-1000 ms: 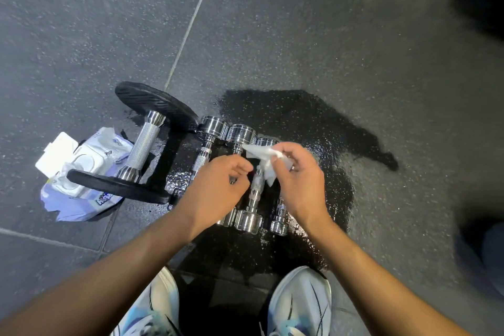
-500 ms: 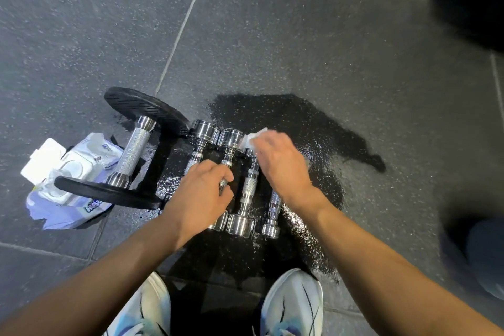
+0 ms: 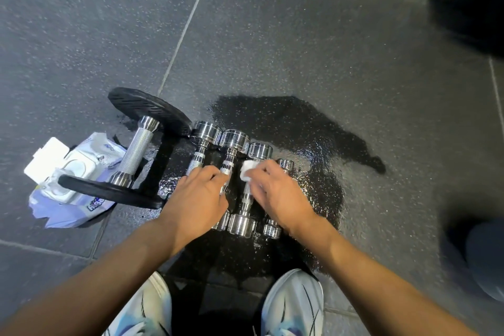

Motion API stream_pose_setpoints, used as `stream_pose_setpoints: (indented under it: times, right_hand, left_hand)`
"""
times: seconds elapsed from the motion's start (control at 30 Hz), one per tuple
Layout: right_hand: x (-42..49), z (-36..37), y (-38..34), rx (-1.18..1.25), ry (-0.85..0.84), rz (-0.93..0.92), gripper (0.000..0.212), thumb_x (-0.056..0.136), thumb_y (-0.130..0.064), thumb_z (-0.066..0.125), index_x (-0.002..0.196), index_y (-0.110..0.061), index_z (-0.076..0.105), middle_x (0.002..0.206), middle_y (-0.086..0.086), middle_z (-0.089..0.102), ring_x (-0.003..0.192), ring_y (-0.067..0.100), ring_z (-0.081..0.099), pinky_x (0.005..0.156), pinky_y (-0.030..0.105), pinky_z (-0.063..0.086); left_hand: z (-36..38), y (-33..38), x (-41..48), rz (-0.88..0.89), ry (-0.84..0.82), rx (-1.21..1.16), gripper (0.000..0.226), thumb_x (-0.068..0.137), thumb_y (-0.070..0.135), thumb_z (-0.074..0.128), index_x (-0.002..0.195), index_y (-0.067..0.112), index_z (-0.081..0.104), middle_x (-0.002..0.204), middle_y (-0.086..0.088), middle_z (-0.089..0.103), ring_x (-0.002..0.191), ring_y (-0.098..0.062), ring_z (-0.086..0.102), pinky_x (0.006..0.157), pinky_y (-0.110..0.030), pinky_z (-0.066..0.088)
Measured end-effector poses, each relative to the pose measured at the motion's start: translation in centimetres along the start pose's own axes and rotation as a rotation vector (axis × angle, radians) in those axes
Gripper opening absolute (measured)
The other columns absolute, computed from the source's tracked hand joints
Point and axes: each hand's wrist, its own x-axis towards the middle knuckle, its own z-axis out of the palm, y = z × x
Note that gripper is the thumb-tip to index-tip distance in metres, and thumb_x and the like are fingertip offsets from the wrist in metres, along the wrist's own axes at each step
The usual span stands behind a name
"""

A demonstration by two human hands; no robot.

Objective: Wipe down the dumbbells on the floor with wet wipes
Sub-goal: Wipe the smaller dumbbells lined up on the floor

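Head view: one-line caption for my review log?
Right hand presses a wet wipe onto the handle of a chrome dumbbell; left hand grips the neighbouring dumbbell, on wet floor.

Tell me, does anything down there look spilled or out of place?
Yes. A dark, glistening wet patch spreads over the floor under and to the right of the chrome dumbbells, like spilled water. The wipes pack also lies crumpled, lid open, partly hidden by the black-plated dumbbell.
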Motion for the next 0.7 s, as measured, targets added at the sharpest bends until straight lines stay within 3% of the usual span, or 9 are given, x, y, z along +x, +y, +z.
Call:
stream_pose_setpoints:
  times: [0.17, 0.3, 0.4, 0.47, 0.53, 0.7]
  right_hand:
    - [3.9, -1.8, 1.8, -0.011, 0.271, 0.115, 0.027, 0.102, -0.012, 0.047, 0.123, -0.012, 0.064, 0.118, 0.009, 0.054, 0.100, 0.027, 0.055, 0.084, 0.045, 0.051]
    - [4.3, -0.6, 1.6, -0.110, 0.173, 0.068, 0.026, 0.101, -0.006, 0.049, 0.120, -0.008, 0.066, 0.115, 0.015, 0.055, 0.102, 0.033, 0.053, 0.084, 0.050, 0.049]
    - [2.8, 0.4, 1.1, -0.138, 0.166, 0.025, 0.023, 0.101, -0.008, 0.050, 0.117, -0.010, 0.066, 0.114, 0.011, 0.054, 0.102, 0.030, 0.051, 0.081, 0.043, 0.048]
    - [1.1, 1.3, 0.8, -0.090, 0.126, 0.052, 0.023, 0.102, -0.008, 0.052, 0.122, -0.012, 0.062, 0.124, 0.008, 0.052, 0.108, 0.025, 0.052, 0.082, 0.040, 0.053]
    - [-0.4, 2.3, 0.3, -0.104, 0.115, 0.012, 0.037, 0.099, -0.002, 0.057, 0.134, -0.015, 0.056, 0.139, 0.007, 0.047, 0.117, 0.024, 0.052, 0.088, 0.036, 0.058]
    - [-3.6, 3.1, -0.7, -0.039, 0.086, -0.037, 0.032, 0.107, -0.017, 0.043, 0.137, -0.022, 0.050, 0.138, 0.007, 0.047, 0.116, 0.021, 0.055, 0.094, 0.031, 0.057]
  left_hand:
    - [0.0, 0.0, -0.1, 0.003, -0.001, -0.006, 0.047, 0.100, 0.028, 0.051, 0.147, 0.022, 0.048, 0.143, 0.007, 0.047, 0.131, -0.013, 0.041, 0.113, -0.037, 0.034]
    - [0.3, -0.2, 0.0, 0.017, 0.005, -0.008, 0.045, 0.100, 0.027, 0.051, 0.145, 0.022, 0.050, 0.140, 0.007, 0.048, 0.126, -0.013, 0.045, 0.111, -0.035, 0.038]
    - [0.3, -0.4, 0.0, 0.017, 0.004, -0.008, 0.045, 0.099, 0.026, 0.052, 0.143, 0.021, 0.052, 0.138, 0.007, 0.049, 0.125, -0.013, 0.046, 0.110, -0.037, 0.039]
    - [0.4, -0.4, 0.0, 0.019, 0.006, -0.008, 0.045, 0.099, 0.026, 0.052, 0.143, 0.021, 0.051, 0.139, 0.006, 0.049, 0.126, -0.014, 0.046, 0.110, -0.038, 0.039]
    - [0.3, -0.3, -0.1, 0.021, 0.008, -0.006, 0.045, 0.099, 0.026, 0.052, 0.143, 0.021, 0.051, 0.140, 0.006, 0.048, 0.127, -0.014, 0.046, 0.111, -0.038, 0.038]
    - [0.2, -0.1, -0.4, 0.020, 0.005, 0.004, 0.043, 0.097, 0.021, 0.053, 0.140, 0.021, 0.053, 0.139, 0.005, 0.048, 0.125, -0.016, 0.046, 0.108, -0.036, 0.037]
